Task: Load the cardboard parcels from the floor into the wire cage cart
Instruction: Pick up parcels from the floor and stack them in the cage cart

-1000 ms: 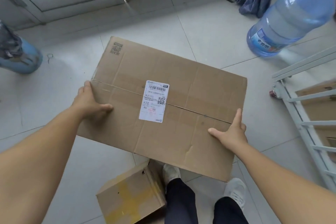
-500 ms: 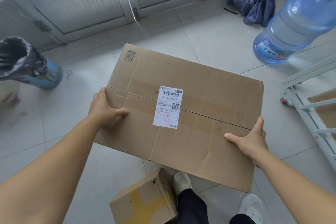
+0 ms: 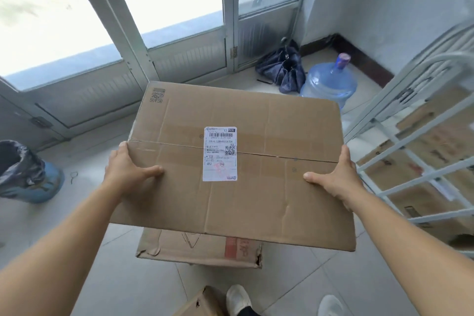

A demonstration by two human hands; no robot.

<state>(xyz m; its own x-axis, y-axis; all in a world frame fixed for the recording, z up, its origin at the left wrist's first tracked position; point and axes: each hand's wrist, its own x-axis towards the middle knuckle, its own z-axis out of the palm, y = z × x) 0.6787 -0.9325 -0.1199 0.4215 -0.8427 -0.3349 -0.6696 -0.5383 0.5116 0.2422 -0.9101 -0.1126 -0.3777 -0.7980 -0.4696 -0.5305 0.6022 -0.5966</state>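
A large flat cardboard parcel (image 3: 277, 136) with a white shipping label is held up in the air in front of me. My left hand (image 3: 128, 169) grips its left edge, thumb lying on top. My right hand (image 3: 336, 177) grips its right edge the same way. The white wire cage cart (image 3: 400, 151) stands at the right, with cardboard boxes seen through its bars. A second parcel (image 3: 200, 249) lies on the floor under the held one. The corner of a third parcel (image 3: 202, 303) shows at the bottom edge by my shoes.
A blue water jug (image 3: 331, 82) and a dark folded umbrella (image 3: 284, 69) stand by the far wall. A blue bin with a black liner (image 3: 28, 174) sits at the left. Glass doors run along the back. Grey floor tiles lie all around.
The parcel has been lifted higher and my view has tilted up, showing the doors and the cart's side. Both hands keep their hold on the parcel's edges.
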